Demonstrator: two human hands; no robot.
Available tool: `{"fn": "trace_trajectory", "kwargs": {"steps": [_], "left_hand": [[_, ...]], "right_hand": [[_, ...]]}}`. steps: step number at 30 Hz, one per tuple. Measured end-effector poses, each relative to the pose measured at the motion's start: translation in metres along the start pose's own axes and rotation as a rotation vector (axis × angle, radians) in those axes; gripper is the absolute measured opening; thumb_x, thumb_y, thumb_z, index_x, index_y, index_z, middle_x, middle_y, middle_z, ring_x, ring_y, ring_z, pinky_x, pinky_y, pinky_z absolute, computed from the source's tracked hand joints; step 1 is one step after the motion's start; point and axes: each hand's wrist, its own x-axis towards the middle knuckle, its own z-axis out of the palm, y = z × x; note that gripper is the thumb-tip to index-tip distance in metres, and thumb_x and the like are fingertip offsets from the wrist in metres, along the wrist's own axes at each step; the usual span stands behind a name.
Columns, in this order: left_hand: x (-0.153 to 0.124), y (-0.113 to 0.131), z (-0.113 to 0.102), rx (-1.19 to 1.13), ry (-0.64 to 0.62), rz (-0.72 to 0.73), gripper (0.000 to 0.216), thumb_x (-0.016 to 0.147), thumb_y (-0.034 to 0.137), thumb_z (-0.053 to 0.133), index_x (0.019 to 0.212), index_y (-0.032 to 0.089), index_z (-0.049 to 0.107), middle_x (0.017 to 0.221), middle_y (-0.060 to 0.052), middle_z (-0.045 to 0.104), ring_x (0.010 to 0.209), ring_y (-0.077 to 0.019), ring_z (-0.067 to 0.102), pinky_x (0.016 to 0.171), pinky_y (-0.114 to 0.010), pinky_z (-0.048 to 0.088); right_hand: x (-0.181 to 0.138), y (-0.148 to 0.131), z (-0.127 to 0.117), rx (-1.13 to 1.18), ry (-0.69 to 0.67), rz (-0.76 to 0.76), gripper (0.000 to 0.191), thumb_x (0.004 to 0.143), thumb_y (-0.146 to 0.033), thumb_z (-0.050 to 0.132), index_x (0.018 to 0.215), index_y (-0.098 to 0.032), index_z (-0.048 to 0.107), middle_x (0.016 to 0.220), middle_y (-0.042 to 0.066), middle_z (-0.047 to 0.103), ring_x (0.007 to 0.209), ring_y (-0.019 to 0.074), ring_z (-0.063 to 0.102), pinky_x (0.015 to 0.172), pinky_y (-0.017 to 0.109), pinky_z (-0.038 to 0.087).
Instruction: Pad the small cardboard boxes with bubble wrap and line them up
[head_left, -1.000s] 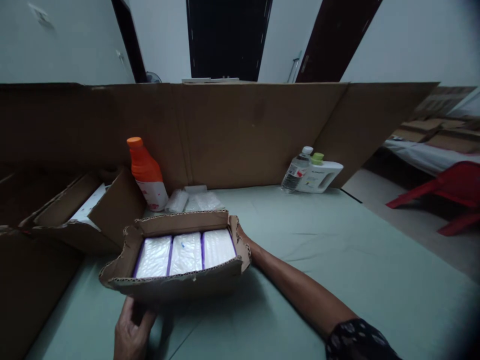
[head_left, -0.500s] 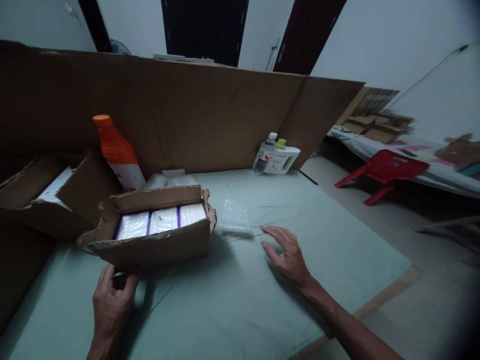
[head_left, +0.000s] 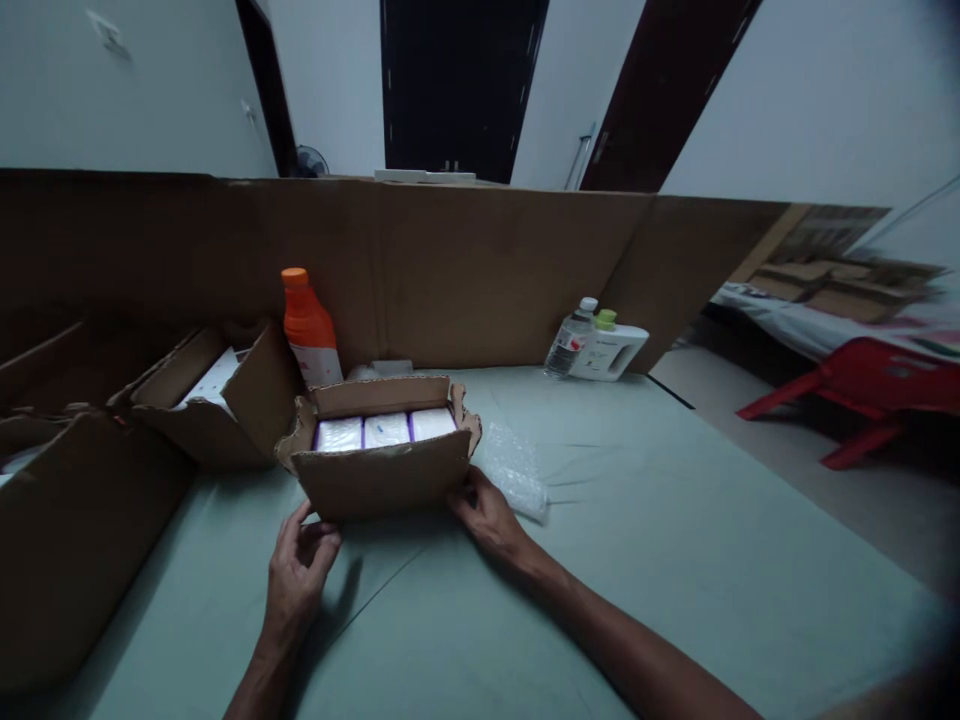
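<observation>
An open-topped cardboard box [head_left: 386, 480] with torn, ragged flaps stands before me. Inside it, white plastic-wrapped packs [head_left: 387, 430] with purple edges sit in a row. My left hand [head_left: 300, 565] is at the box's lower left corner, thumb and fingers curled against it. At the lower right corner, my right hand [head_left: 487, 515] grips the box, its fingertips partly hidden by the cardboard. Just right of the box lies a clear bubble-wrap piece [head_left: 517, 475], close to my right hand.
Behind stand an orange-and-white bottle [head_left: 309, 330], a clear water bottle [head_left: 571, 340] and a white jug [head_left: 611, 352] with a green cap. More cardboard boxes [head_left: 97, 530] line the left. A cardboard wall [head_left: 480, 270] closes the back. A red chair [head_left: 885, 385] stands beyond the table.
My right hand has come left from open space right of the bubble wrap to the box's right corner. The left hand stays by the left corner. The view has swung left.
</observation>
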Motion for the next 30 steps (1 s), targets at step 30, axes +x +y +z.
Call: {"fn": "trace_trajectory", "kwargs": {"steps": [30], "left_hand": [[-0.007,0.004,0.009,-0.111,0.059,-0.085,0.058,0.072,0.037,0.066,0.126,0.016,0.059,0.114,-0.012,0.069,0.098,-0.0241,0.070,0.093,-0.045,0.055]], "right_hand": [[-0.056,-0.023,-0.058,-0.538,0.073,0.099,0.030,0.098,-0.038,0.053,0.111,-0.021,0.074,0.101,0.006,0.079,0.099,0.0218,0.072,0.090,0.032,0.052]]}}
